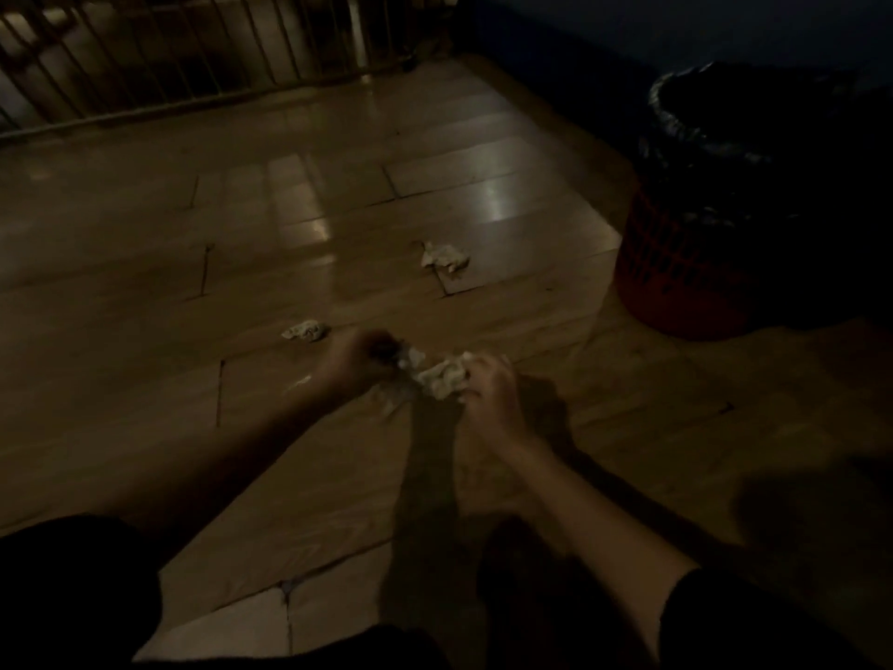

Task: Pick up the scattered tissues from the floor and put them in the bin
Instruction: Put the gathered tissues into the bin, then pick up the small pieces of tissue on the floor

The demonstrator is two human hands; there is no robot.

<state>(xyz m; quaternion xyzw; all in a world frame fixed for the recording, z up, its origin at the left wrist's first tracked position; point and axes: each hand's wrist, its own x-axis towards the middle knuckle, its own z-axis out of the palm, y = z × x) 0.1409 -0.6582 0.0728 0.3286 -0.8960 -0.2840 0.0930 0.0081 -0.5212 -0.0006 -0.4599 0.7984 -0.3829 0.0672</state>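
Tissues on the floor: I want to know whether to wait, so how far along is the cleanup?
Nothing shows as binned yet; the bin's inside is too dark to see. In hand: the right hand grips a crumpled wad, and the blurred left hand is at its other end. Left: the near tissue and the far tissue lie on the floor.

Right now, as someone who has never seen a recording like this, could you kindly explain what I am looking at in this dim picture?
There is no machine here: a camera worn on a person's head looks down at their two bare hands over a glossy wooden plank floor. The left hand and the right hand meet on a crumpled white tissue wad; blur hides exactly how each hand grips it. Two more crumpled white tissues lie loose on the floor, one just beyond the left hand and one farther off. At the right stands a red mesh bin with a black liner.
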